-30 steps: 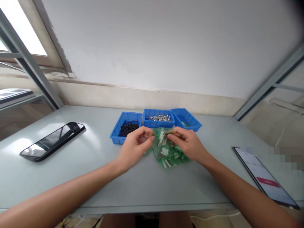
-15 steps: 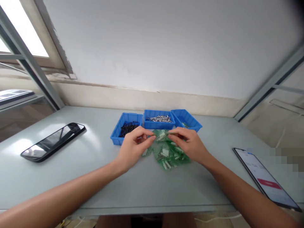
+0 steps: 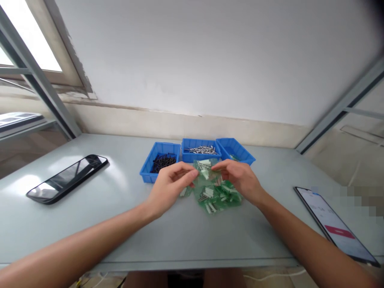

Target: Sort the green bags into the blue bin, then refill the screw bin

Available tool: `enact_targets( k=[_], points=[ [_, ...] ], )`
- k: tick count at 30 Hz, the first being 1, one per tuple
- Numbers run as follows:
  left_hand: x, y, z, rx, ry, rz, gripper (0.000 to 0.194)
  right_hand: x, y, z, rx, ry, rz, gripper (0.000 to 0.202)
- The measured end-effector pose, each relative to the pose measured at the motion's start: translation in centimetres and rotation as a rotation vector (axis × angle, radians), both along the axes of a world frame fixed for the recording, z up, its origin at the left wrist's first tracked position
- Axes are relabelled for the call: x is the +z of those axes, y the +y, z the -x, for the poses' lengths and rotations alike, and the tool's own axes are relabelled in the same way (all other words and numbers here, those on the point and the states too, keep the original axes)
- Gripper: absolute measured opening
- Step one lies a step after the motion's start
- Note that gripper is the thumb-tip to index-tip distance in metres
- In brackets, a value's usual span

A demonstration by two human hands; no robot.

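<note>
A small green plastic bag (image 3: 205,169) with white plugs and metal screws inside is upright between my hands. My left hand (image 3: 171,185) pinches its left edge between thumb and fingers. On the other side, my right hand (image 3: 243,179) has its index fingertip at the bag's upper right edge, with the fingers loosely bent and apart from a pinch. Below lie several similar green bags (image 3: 214,200) on the table, partly overlapping. One more bag (image 3: 185,192) shows beside my left fingers.
Behind my hands stand a blue bin of black screws (image 3: 145,175), a blue bin of silver screws (image 3: 188,156) and a blue bin with a little green inside (image 3: 246,157). A dark phone (image 3: 67,180) lies left on the grey table (image 3: 144,248), a lit phone (image 3: 336,224) right.
The bag between my hands has come up flatter and more spread to view. My right thumb has left its edge and the right fingers have loosened. My left hand has barely moved.
</note>
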State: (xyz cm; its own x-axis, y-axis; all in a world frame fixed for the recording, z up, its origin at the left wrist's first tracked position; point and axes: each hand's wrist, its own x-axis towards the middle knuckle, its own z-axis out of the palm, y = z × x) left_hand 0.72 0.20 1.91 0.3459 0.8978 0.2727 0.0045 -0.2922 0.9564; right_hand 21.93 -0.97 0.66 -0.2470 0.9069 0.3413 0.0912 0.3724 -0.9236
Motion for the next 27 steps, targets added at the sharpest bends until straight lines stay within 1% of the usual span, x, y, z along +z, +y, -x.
enact_targets(
  k=[3,8,15,18,21,23,25,27],
  points=[
    [-0.39,0.20,-0.20,0.009,-0.013,-0.016,0.008,0.17,-0.30,0.48,-0.109,-0.107,-0.062,0.010],
    [-0.66,0.36,-0.32,-0.017,-0.018,-0.023,0.005,0.17,-0.34,0.93,-0.128,-0.147,-0.111,0.005],
    [-0.63,0.16,-0.32,-0.021,-0.012,-0.042,0.005,0.24,-0.33,0.84,-0.162,-0.212,-0.188,0.006],
    [-0.71,0.13,-0.29,-0.024,-0.036,-0.050,0.013,0.16,-0.48,0.80,-0.160,-0.211,-0.195,0.008],
    [-0.62,-0.11,-0.32,-0.025,-0.048,-0.015,0.033,0.00,-0.61,0.76,-0.143,-0.238,-0.189,0.005],
    [-0.51,-0.34,-0.39,-0.017,-0.037,0.022,0.042,-0.09,-0.65,0.73,-0.125,-0.278,-0.199,0.004],
    [-0.46,-0.47,-0.44,0.002,-0.023,0.048,0.042,-0.13,-0.65,0.69,-0.118,-0.319,-0.218,0.004],
    [-0.51,-0.39,-0.44,0.035,-0.010,0.060,0.037,-0.10,-0.66,0.64,-0.137,-0.349,-0.245,0.003]
  ],
)
